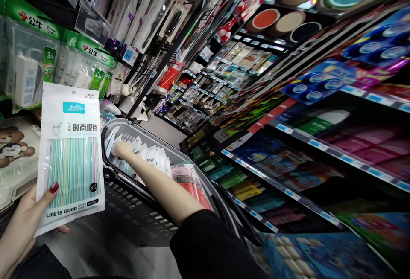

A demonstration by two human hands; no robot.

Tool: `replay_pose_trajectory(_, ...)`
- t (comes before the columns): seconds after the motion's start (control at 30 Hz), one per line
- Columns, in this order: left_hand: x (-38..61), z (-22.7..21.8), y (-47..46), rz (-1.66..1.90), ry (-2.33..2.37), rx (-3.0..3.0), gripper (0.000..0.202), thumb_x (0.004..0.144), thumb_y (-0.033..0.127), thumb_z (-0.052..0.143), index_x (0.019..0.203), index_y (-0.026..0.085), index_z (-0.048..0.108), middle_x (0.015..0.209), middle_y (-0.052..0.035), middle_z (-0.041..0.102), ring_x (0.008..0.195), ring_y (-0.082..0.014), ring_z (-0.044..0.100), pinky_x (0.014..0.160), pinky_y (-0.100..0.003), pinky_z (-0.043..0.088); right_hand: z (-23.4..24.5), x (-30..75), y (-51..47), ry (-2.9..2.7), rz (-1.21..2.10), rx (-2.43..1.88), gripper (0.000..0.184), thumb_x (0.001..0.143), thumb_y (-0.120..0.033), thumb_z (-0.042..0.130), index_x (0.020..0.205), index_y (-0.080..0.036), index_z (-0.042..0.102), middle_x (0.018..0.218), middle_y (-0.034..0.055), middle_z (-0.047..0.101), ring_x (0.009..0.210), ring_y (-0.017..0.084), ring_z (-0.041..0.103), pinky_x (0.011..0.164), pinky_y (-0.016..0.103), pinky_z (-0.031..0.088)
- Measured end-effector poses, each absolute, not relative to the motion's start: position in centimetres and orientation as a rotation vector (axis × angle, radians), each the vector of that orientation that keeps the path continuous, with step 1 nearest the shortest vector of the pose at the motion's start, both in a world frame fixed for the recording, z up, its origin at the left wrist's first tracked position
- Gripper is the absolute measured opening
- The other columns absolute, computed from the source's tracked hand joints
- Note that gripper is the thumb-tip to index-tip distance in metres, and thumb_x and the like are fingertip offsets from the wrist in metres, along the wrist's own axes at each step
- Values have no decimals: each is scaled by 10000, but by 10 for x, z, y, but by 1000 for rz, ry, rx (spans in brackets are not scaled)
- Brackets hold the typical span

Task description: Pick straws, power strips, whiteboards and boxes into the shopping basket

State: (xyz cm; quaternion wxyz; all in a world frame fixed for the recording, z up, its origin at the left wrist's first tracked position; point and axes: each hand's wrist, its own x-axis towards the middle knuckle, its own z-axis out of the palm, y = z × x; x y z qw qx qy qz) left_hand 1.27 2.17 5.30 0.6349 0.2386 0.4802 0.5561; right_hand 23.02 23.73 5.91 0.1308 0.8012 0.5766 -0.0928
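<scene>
My left hand (38,206) grips a pack of drinking straws (72,159) by its lower left side, thumb across the front. The pack is white and clear plastic, upright and facing me, with mostly green and white straws. My right hand (121,149) is down inside a grey shopping basket (141,219), at the left end of a row of similar straw packs (150,156). Its fingers are hidden behind the hand and among the packs, so their grip does not show. To the right in the basket lies a red and clear package (192,183).
Bagged power strips (27,74) hang at the left, above a box with a cartoon bear (16,146). Long packaged goods (141,10) hang behind them. Shelves of packaged goods (307,142) line the right side, blurred. Floor (163,129) shows beyond the basket.
</scene>
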Motion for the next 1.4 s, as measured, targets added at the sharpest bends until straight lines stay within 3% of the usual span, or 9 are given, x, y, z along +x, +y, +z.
replay_pose_trajectory(0.17,13,50,23,1271,1110,547,701,563,472,737,1138,138,514,909,-99,686,403,-240,596,333,-384,510,64,219,248,1717,-154,2350,316,832,-292,589,1078,-95,567,1110,121,587,1006,216,576,844,409,498)
replay_pose_trajectory(0.37,15,51,24,1259,1145,513,754,569,472,736,1216,176,484,915,-81,688,434,-252,610,353,-418,527,49,232,247,1807,-210,2370,301,847,-316,564,1055,-99,572,1067,112,605,949,191,594,819,376,502)
replay_pose_trajectory(0.53,15,55,22,1261,1138,520,764,542,482,754,1192,164,507,920,-79,695,387,-216,587,335,-365,516,62,245,245,1862,-242,2475,389,899,-427,434,1083,-106,551,1024,107,620,882,183,611,774,378,508)
replay_pose_trajectory(0.67,11,52,22,1219,1123,517,725,572,472,756,1183,186,494,900,-50,697,434,-213,607,379,-352,527,81,246,243,2078,-85,2501,521,895,-513,359,1225,-116,429,1212,143,528,1089,230,527,892,420,442)
replay_pose_trajectory(0.87,7,46,23,1182,1104,545,621,605,445,752,1122,205,505,821,-15,697,420,-207,588,419,-367,530,73,236,236,2154,-168,2332,510,808,-421,535,1199,-113,425,1065,127,606,930,216,594,776,359,480)
replay_pose_trajectory(1.03,8,45,24,1175,1121,482,613,565,450,775,1078,226,526,910,-22,692,498,-244,622,407,-386,532,65,241,235,2145,-8,2276,473,796,-350,561,1206,-143,443,1143,128,548,1033,249,535,826,411,453)
replay_pose_trajectory(1.13,7,43,24,1168,1118,486,644,558,453,778,1100,223,517,867,-20,693,426,-214,588,402,-366,520,61,245,235,2151,66,2232,427,786,-399,575,1127,-145,532,1261,145,462,1168,301,422,887,461,408)
replay_pose_trajectory(1.3,4,40,26,1151,1119,516,666,586,477,756,1131,207,485,794,-21,689,411,-209,582,407,-337,509,68,245,232,2242,165,2204,398,898,-379,363,986,-102,634,1297,209,423,1219,387,316,918,585,299)
replay_pose_trajectory(1.4,3,39,27,1126,1100,498,714,541,467,784,1133,209,479,901,-47,691,424,-228,591,414,-392,525,81,242,226,2516,220,2016,366,916,-292,309,1097,-146,591,1292,143,458,1202,294,347,983,464,285)
